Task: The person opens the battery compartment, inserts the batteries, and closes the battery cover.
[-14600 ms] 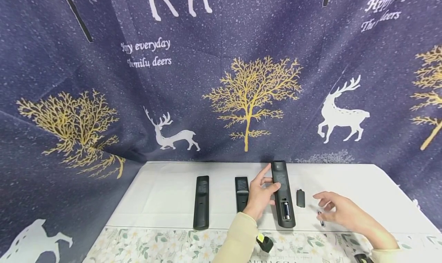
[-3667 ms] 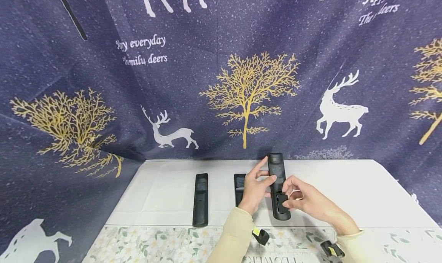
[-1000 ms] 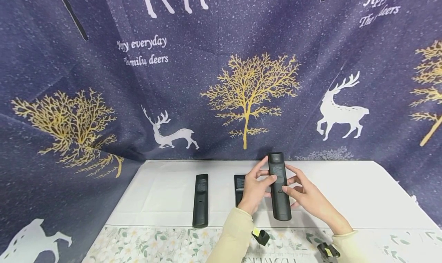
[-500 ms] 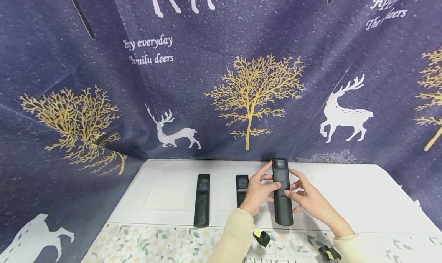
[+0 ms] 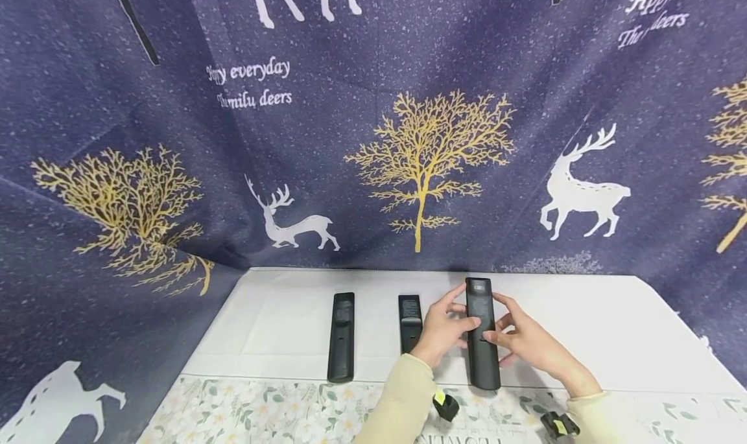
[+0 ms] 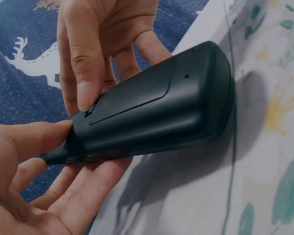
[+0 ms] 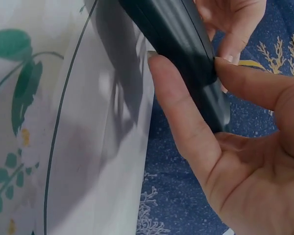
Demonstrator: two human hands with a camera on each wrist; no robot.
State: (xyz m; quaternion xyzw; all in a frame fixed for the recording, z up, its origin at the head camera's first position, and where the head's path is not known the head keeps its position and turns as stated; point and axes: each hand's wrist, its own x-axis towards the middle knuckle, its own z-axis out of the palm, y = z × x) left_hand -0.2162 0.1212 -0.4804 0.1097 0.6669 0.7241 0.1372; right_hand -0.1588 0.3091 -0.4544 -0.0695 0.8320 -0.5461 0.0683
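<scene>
A black remote control is held back side up, raised off the table, between both hands. My left hand grips its left edge, thumb on the back and fingers beneath. From the other side my right hand grips it, and in the left wrist view the right thumb presses at the latch end of the battery cover. That cover sits in its opening, so any batteries inside are hidden. The right wrist view shows the remote's side between the right thumb and fingers.
Two more black remotes lie back side up on the white cloth: one at the left, one shorter remote partly behind my left hand. A floral cloth covers the near edge. A dark blue deer-print curtain hangs behind.
Earlier the compartment was open with one battery visible, the cover and another battery on the table. The right hand brought the cover on; it is now seated. Lately the remote has lowered slightly in view.
</scene>
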